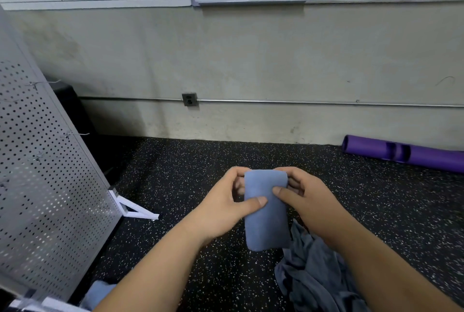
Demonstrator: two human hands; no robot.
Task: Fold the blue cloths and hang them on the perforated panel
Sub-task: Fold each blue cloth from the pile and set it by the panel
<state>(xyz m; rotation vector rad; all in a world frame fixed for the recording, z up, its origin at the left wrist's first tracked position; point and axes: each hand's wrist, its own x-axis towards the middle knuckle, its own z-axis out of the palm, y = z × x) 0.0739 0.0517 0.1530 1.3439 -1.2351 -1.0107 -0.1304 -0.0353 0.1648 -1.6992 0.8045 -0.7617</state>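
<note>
Head camera: the folded blue cloth (266,226) is held up between both hands, off the floor, as a narrow, thick strip. Its long axis runs away from the person, with the rounded fold at the far end by the fingertips and the loose end hanging back toward the wrists. The left hand (223,201) grips its left edge, thumb pressed across the front and fingers curled behind. The right hand (308,193) pinches the right edge the same way, a little nearer the fold. The perforated panel (45,186) stands well out to the left of the left hand and leans back, so the left hand is the nearer one. Hanging will probably mean swinging the strip leftward and bringing it to one of the wire hooks (79,134) that stick out toward the hands. Under the right forearm lies a crumpled heap of grey-blue cloths (316,271), not yet folded. A paler blue cloth (100,291) shows under the left forearm. Far beyond the right hand, a purple tube (401,153) lies along the wall.
</note>
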